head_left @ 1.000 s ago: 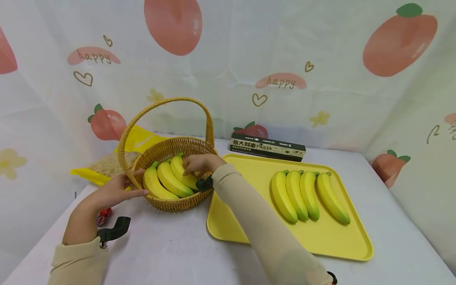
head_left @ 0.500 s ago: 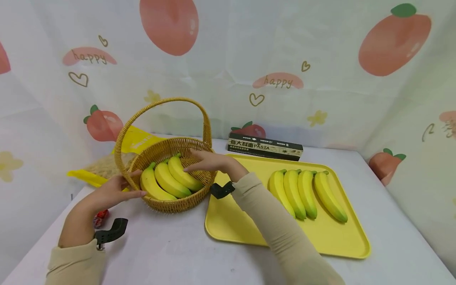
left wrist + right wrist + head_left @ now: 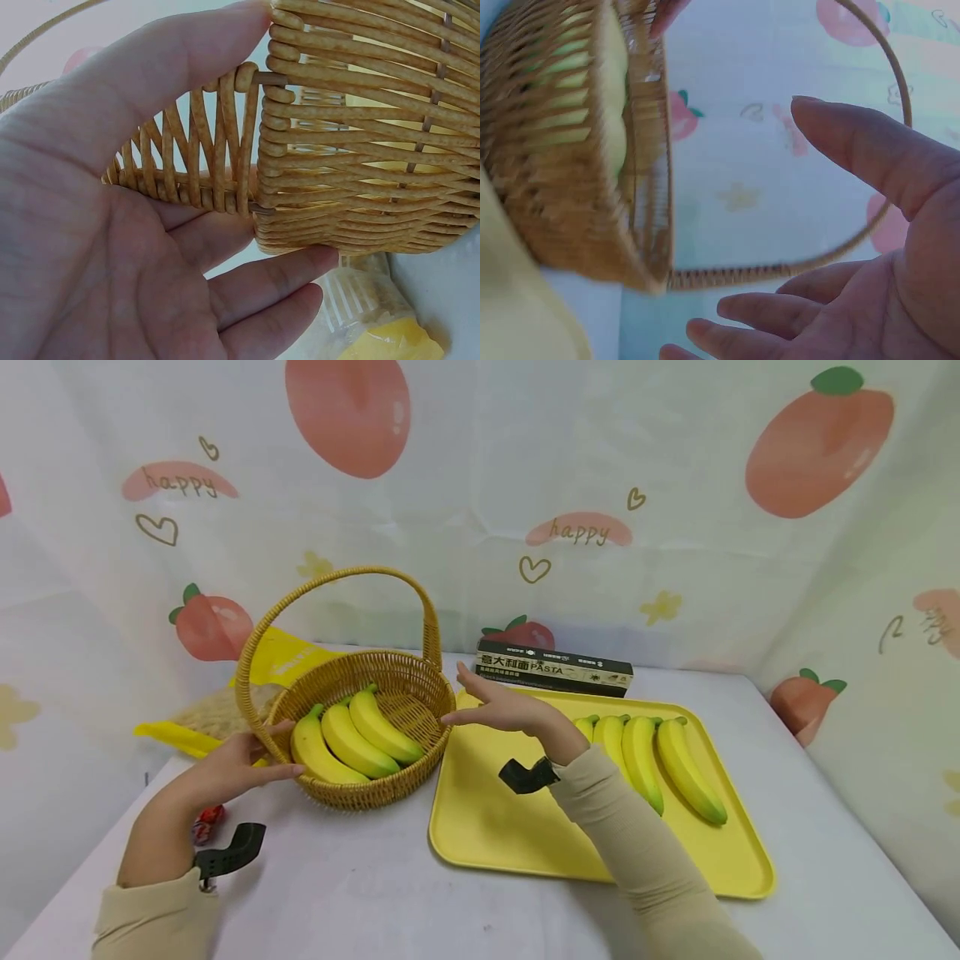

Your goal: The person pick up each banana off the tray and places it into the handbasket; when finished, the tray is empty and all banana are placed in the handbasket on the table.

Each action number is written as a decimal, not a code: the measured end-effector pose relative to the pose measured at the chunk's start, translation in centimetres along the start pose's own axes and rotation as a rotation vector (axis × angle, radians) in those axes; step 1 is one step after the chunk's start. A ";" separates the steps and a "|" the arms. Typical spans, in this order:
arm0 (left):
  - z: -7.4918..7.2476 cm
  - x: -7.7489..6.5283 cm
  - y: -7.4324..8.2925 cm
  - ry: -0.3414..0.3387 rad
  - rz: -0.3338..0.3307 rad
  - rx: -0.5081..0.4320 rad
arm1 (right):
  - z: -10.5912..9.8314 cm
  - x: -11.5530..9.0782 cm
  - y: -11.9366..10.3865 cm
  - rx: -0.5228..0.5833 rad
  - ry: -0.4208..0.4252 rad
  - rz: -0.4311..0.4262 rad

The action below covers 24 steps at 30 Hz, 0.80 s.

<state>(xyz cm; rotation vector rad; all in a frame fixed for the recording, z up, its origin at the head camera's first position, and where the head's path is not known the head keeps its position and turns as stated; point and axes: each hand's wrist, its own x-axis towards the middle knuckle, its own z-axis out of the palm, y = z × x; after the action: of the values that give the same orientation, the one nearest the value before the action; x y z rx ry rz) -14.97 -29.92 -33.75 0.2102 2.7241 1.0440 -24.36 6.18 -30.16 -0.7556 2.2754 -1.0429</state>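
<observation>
My left hand grips the wicker basket at the foot of its tall handle. In the left wrist view the thumb lies on one side of the weave and the fingers pass behind it. Inside the basket, 3 bananas lie side by side toward its left. My right hand hovers over the left part of the yellow tray, fingers spread and holding nothing, just right of the basket's rim. Several more bananas lie in a row on the tray, partly hidden by the right forearm.
A dark pasta box lies behind the tray. Left of the basket is a yellow bag with a see-through part. A small red wrapped item sits beside the left wrist. A printed cloth hangs behind the table.
My right hand has come out of the basket, away from the bananas, and moved right over the tray, its fingers straightening. The left hand keeps its place on the basket.
</observation>
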 end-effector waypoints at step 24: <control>0.0 -0.2 0.2 0.010 0.004 -0.005 | -1.2 -8.9 7.4 0.003 0.118 0.129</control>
<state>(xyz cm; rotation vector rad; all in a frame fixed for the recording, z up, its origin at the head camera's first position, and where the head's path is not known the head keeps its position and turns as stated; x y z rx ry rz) -14.74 -29.80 -33.61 0.2096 2.7308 1.0553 -20.85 16.84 -33.38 -0.5502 2.3869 -1.0551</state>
